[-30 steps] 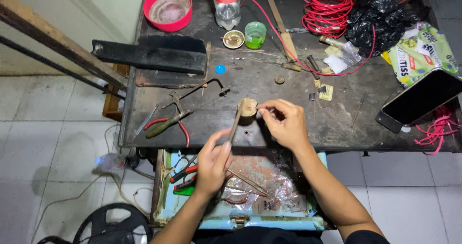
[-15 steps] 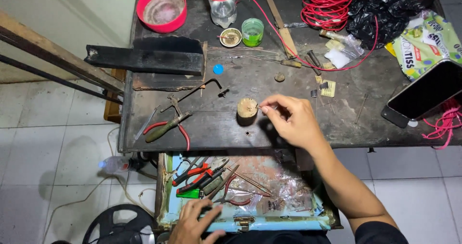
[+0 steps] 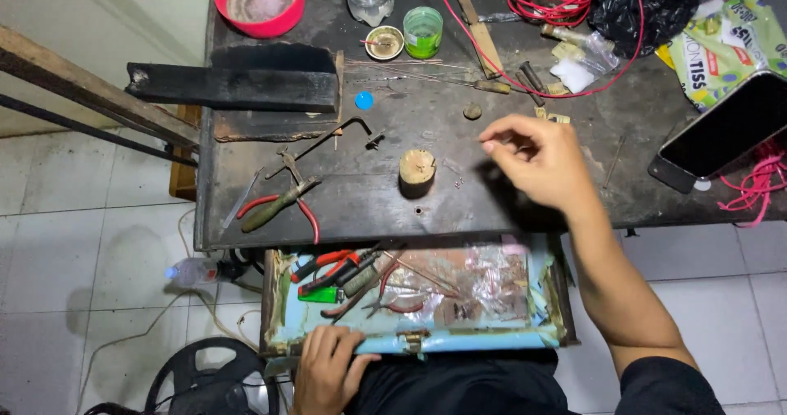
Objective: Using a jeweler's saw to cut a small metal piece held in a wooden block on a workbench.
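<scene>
short wooden stump (image 3: 417, 168) upright (flat top up) mid-bench, left of pinched fingers (image 3: 502, 141)

My right hand (image 3: 541, 163) and left hand (image 3: 328, 370) are bare, no rings or gloves near my fingers. A black sleeve (image 3: 668, 386) covers my right upper arm; dark clothing below.

Light is even and fairly bright, coming from above. The dark table (image 3: 410, 210) soaks it up and shows only faint sheen. The right hand (image 3: 537, 159) casts a soft shadow down and to its left on the table; the wooden stub (image 3: 417, 167) throws a short one toward the near edge. Crumpled plastic in the drawer (image 3: 484, 280) glints with small white highlights. The phone (image 3: 721, 128) screen is flat black. Focus is sharp at centre; the floor tiles (image 3: 90, 259) look pale and slightly washed out. Straight edges bow mildly toward the corners.
</scene>
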